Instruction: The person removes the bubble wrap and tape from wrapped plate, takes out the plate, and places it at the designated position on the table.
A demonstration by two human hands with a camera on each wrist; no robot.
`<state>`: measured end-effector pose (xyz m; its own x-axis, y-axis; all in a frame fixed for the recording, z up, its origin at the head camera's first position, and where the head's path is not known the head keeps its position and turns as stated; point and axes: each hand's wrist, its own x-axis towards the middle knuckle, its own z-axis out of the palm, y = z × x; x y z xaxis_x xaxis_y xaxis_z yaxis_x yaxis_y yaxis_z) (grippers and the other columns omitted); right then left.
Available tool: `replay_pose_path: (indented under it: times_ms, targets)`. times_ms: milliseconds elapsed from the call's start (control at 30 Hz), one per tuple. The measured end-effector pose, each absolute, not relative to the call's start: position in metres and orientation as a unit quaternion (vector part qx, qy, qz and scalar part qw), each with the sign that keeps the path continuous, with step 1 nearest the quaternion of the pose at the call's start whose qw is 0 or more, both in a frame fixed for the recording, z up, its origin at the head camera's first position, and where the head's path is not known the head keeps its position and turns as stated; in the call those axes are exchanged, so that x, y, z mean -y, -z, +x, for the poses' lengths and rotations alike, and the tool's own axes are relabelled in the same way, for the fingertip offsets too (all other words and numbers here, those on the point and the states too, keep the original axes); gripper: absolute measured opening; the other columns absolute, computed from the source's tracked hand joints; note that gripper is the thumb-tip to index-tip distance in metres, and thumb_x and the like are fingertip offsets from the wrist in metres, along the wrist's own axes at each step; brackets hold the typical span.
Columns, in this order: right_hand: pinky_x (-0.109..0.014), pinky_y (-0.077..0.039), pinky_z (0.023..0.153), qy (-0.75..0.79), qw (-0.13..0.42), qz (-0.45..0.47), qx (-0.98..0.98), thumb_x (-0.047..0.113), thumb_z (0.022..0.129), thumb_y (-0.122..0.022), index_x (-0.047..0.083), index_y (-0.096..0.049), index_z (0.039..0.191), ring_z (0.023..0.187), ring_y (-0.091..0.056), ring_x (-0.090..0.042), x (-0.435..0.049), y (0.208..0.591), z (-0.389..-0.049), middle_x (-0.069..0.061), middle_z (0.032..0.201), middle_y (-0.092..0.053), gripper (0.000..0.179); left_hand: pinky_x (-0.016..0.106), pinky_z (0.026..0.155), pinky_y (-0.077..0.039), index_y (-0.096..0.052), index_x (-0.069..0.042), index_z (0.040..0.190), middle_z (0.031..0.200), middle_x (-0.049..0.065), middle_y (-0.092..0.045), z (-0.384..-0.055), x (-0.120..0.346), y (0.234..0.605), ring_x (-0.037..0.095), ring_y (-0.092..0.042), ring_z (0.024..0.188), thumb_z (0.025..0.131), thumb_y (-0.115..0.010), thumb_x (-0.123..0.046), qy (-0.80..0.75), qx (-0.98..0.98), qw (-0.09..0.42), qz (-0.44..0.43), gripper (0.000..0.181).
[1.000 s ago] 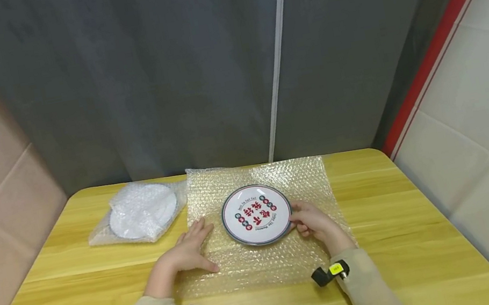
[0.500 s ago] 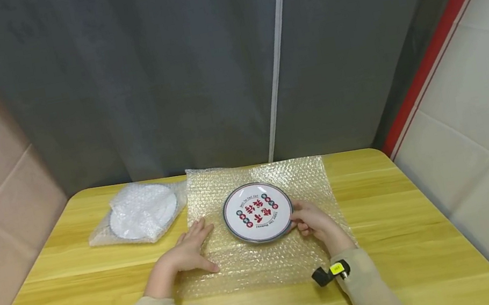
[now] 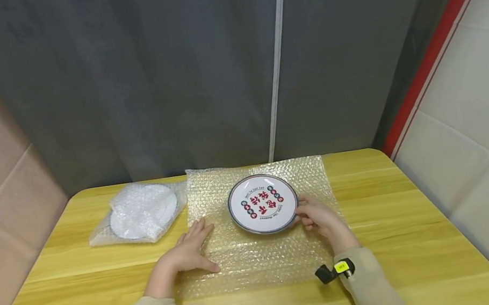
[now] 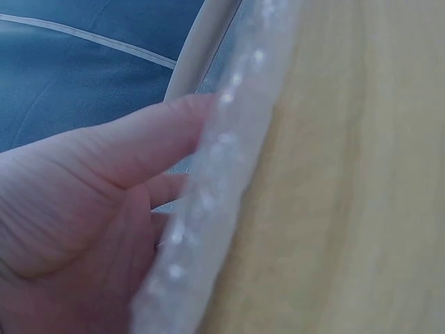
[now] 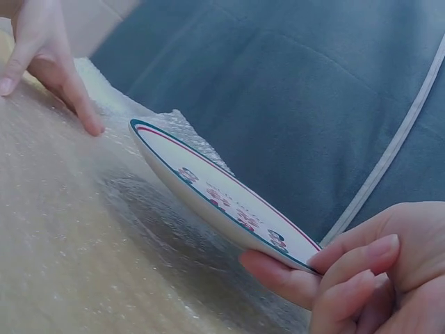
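1. The plate (image 3: pixel 263 204) hangs just above the bubble wrap (image 3: pixel 268 257) on the counter (image 3: pixel 411 232), its rim pinched between thumb and fingers of the right hand (image 3: pixel 321 217).
2. The left hand (image 3: pixel 190 250) rests on the bubble wrap, fingers spread.
3. It looks stiff, slick and breakable, not heavy; I'd support the opposite rim too.
4. Red Chinese characters fill its middle; small English seems to read "Enjoy The Moment".
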<state>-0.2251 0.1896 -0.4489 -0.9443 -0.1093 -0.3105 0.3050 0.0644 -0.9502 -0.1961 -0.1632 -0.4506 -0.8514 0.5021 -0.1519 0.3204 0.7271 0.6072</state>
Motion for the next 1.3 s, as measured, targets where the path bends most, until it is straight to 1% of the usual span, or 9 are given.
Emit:
replay_pose_path:
  times_ms: [267, 433, 533, 700, 833, 1033, 1300]
  targets:
    - [-0.016, -0.029, 0.041, 0.691, 0.131, 0.075, -0.707, -0.002, 0.092, -0.048, -0.006, -0.038, 0.134, 0.044, -0.032, -0.002, -0.200, 0.445, -0.226, -0.004, 0.067, -0.060, 0.043, 0.061, 0.109, -0.001, -0.025, 0.004, 0.148, 0.155, 0.027, -0.001, -0.196, 0.162, 0.449, 0.042, 0.002, 0.141, 0.065, -0.084, -0.038, -0.289, -0.917, 0.157, 0.224, 0.110]
    - [-0.015, -0.028, 0.040, 0.698, 0.120, 0.073, -0.702, -0.001, 0.094, -0.046, -0.008, -0.034, 0.136, 0.044, -0.032, -0.001, -0.208, 0.441, -0.227, -0.003, 0.067, -0.061, 0.045, 0.061, 0.109, 0.000, -0.024, 0.003, 0.149, 0.155, 0.026, 0.000, -0.196, 0.162, 0.447, 0.041, 0.003, 0.141, 0.066, -0.084, -0.038, -0.290, -0.917, 0.159, 0.223, 0.110]
    - [-0.014, -0.028, 0.040, 0.705, 0.115, 0.072, -0.696, -0.001, 0.095, -0.045, -0.009, -0.030, 0.138, 0.043, -0.031, 0.000, -0.214, 0.439, -0.227, -0.001, 0.067, -0.060, 0.047, 0.061, 0.109, 0.000, -0.023, 0.003, 0.149, 0.155, 0.026, 0.000, -0.196, 0.161, 0.446, 0.041, 0.004, 0.141, 0.067, -0.084, -0.037, -0.293, -0.916, 0.161, 0.222, 0.110]
    - [-0.014, -0.027, 0.041, 0.719, 0.104, 0.093, -0.681, -0.001, 0.096, -0.044, -0.007, -0.026, 0.139, 0.043, -0.031, 0.000, -0.223, 0.435, -0.226, 0.001, 0.067, -0.056, 0.047, 0.061, 0.109, 0.001, -0.023, 0.004, 0.149, 0.155, 0.026, 0.001, -0.195, 0.161, 0.444, 0.041, 0.004, 0.141, 0.067, -0.084, -0.036, -0.294, -0.916, 0.163, 0.220, 0.110]
    - [-0.014, -0.027, 0.041, 0.725, 0.097, 0.105, -0.673, -0.001, 0.096, -0.043, -0.006, -0.026, 0.139, 0.043, -0.031, 0.001, -0.231, 0.432, -0.225, 0.002, 0.066, -0.058, 0.047, 0.061, 0.109, 0.001, -0.023, 0.003, 0.149, 0.155, 0.026, 0.001, -0.194, 0.161, 0.444, 0.041, 0.004, 0.141, 0.067, -0.084, -0.037, -0.293, -0.916, 0.162, 0.220, 0.110]
    - [-0.014, -0.028, 0.041, 0.727, 0.093, 0.127, -0.668, 0.002, 0.098, -0.043, -0.004, -0.024, 0.144, 0.044, -0.032, 0.000, -0.245, 0.429, -0.221, 0.001, 0.068, -0.060, 0.050, 0.061, 0.109, 0.000, -0.022, 0.004, 0.149, 0.155, 0.026, 0.002, -0.191, 0.161, 0.446, 0.041, 0.004, 0.141, 0.068, -0.083, -0.038, -0.291, -0.915, 0.167, 0.223, 0.110]
    - [-0.014, -0.030, 0.041, 0.725, 0.082, 0.151, -0.667, 0.004, 0.098, -0.045, -0.001, -0.023, 0.146, 0.045, -0.034, -0.001, -0.256, 0.424, -0.217, 0.000, 0.070, -0.062, 0.052, 0.061, 0.109, 0.000, -0.022, 0.003, 0.149, 0.155, 0.026, 0.001, -0.190, 0.161, 0.447, 0.041, 0.004, 0.142, 0.068, -0.083, -0.039, -0.290, -0.915, 0.167, 0.224, 0.111]
